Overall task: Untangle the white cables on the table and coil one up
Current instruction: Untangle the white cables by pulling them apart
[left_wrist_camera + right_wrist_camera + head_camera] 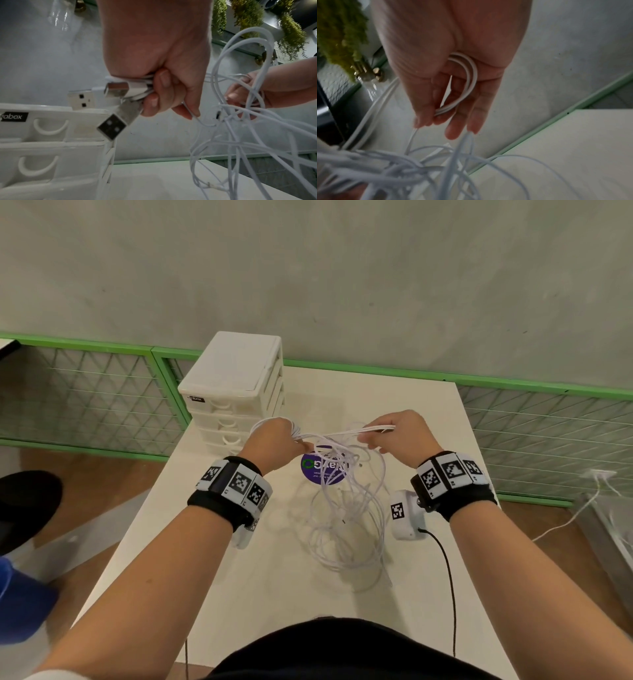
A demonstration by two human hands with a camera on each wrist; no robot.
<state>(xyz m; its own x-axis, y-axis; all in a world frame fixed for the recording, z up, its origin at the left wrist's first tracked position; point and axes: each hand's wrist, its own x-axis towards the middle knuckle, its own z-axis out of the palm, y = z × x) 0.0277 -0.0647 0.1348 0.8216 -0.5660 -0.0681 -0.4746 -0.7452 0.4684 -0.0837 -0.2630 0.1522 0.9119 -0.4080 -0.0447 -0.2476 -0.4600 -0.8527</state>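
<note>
A tangle of thin white cables hangs between my two raised hands and trails in loops onto the white table. My left hand grips a bunch of cable ends in a fist; silver USB plugs stick out of it. My right hand holds a bent bundle of white cable strands between thumb and fingers, with its outer fingers fairly straight. The hanging tangle is knotted between the hands.
A white drawer unit stands at the table's back left, close to my left hand. A round purple sticker lies under the cables. A green mesh fence runs behind the table. A black cord hangs from my right wrist camera.
</note>
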